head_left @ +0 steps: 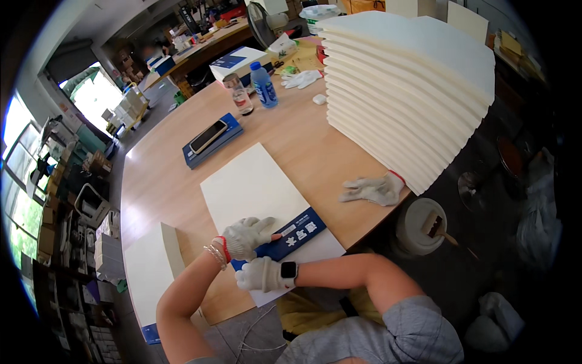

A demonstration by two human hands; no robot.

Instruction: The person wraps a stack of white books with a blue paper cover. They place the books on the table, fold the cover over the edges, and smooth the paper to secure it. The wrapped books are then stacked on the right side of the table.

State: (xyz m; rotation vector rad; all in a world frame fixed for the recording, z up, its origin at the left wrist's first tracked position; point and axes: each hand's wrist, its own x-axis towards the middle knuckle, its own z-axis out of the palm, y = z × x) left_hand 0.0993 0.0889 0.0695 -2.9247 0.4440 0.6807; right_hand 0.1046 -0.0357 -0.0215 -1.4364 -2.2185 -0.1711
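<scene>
A large white sheet of board (pixel 254 176) lies on the table before me, with a blue printed band (pixel 298 233) across its near edge. My left hand (pixel 247 236), in a white knitted glove with a red cuff, rests on the sheet and the band. Its fingers are stretched and apart, and one bare fingertip shows. Just nearer to me, my right hand (pixel 260 274), gloved too, lies at the band's near left edge. Its fingers are curled in, and what they hold, if anything, is hidden. A white sheet (pixel 324 247) sticks out from under the band.
A tall stack of white boards (pixel 412 79) stands at right, a loose glove (pixel 373 189) at its foot. A phone (pixel 208 136) lies on a blue box (pixel 235 134). Beyond are two bottles (pixel 264 88). A bucket with a brush (pixel 422 224) stands below the right edge; another board (pixel 148 273) lies left.
</scene>
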